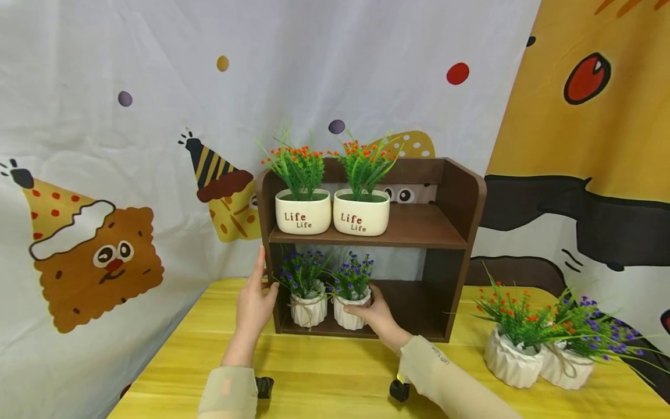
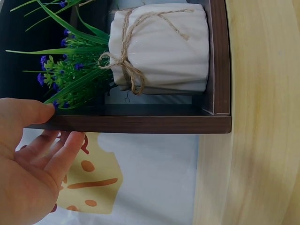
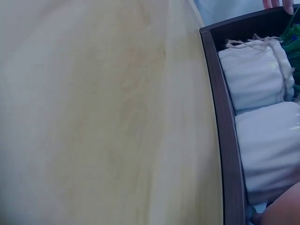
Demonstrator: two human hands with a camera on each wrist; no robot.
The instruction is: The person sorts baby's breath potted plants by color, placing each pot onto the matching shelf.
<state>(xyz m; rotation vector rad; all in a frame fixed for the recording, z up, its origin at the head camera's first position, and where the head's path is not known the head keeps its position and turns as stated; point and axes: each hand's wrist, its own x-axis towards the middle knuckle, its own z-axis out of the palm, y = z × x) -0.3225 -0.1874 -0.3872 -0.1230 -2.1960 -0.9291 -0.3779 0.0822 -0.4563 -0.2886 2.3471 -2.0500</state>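
Note:
A dark brown two-tier shelf (image 1: 419, 228) stands on the table. On its lower tier are two potted plants with purple flowers in white ribbed pots tied with twine, the left one (image 1: 309, 308) beside the right one (image 1: 348, 317). My right hand (image 1: 379, 317) holds the right pot, thumb across its front and the other fingers hidden behind its side. At the shelf's left side panel (image 2: 140, 123), my left hand (image 2: 35, 159) has its thumb at the inner side and fairly straight fingers at the outer face. In the right wrist view only part of the right hand (image 3: 283, 208) shows.
Two cream pots marked "Life", left (image 1: 302, 215) and right (image 1: 361, 216), with orange-flowered plants, sit on the upper tier. On the table (image 1: 324, 372) at right stand an orange-flowered plant (image 1: 515, 361) and a purple-flowered one (image 1: 567, 369). A printed cloth (image 1: 157, 145) hangs behind.

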